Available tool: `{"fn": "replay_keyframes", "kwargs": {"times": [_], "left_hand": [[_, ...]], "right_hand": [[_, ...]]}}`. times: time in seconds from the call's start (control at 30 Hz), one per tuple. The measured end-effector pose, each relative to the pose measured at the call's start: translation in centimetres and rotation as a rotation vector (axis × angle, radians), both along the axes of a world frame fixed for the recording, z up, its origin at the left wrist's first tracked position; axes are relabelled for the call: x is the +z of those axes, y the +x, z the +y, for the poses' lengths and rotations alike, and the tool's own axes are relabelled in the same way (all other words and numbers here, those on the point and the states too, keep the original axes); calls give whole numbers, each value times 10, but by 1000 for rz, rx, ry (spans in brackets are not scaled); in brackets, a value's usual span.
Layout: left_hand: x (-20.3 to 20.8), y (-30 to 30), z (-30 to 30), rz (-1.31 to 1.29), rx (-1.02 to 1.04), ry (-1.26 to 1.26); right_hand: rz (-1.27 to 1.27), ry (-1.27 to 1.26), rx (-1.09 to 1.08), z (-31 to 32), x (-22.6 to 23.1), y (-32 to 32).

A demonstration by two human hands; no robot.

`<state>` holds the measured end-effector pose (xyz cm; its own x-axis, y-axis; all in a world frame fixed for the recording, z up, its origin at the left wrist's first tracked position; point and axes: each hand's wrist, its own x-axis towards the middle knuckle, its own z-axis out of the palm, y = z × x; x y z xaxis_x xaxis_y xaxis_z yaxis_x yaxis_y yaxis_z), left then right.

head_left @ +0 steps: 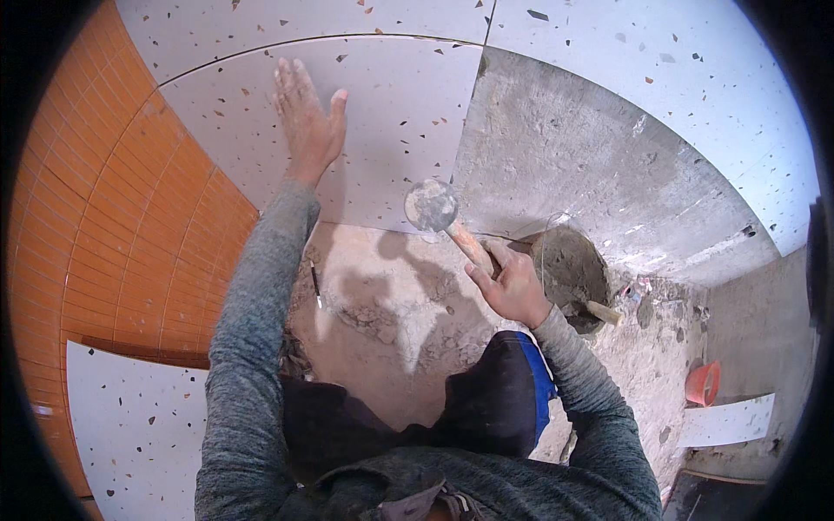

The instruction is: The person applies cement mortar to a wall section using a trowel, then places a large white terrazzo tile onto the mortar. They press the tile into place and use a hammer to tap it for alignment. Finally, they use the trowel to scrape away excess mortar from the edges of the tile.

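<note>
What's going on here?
A person grips a mallet by its handle in the right hand. The left hand is spread open over a speckled white wall tile; whether hand or mallet touches it is hard to tell. Right of that tile is a bare grey wall patch. A thin black-and-white stick lies on the dusty floor.

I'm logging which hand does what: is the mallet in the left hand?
No, the right hand grips the mallet, while the left hand, open, is before the speckled tile.
</note>
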<state>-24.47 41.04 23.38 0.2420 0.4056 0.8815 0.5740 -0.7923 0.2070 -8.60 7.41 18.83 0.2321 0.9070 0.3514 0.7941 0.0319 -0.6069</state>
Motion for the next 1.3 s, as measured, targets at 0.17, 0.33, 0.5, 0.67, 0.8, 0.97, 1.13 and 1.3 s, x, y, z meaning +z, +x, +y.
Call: {"fn": "replay_keyframes", "kwargs": {"times": [0.17,0.33,0.5,0.67,0.8,0.97,1.13,1.3], "left_hand": [[6,25,13,-12,106,-6],[-8,52,12,-109,51,-30],[-16,67,20,-209,-23,-27],[-14,75,23,-289,10,11],[-15,77,27,-297,17,12],[-20,77,39,-292,57,86],[-20,78,39,-296,48,64],[-16,78,31,-290,50,56]], "right_hand": [[-55,-26,-32,-1,-11,4],[-216,153,-16,20,18,13],[-476,265,53,51,40,34],[-707,99,23,93,60,64],[-685,143,-55,109,68,60],[-690,81,-71,120,69,65],[-678,173,-69,123,75,55],[-783,127,-114,133,79,73]]}}
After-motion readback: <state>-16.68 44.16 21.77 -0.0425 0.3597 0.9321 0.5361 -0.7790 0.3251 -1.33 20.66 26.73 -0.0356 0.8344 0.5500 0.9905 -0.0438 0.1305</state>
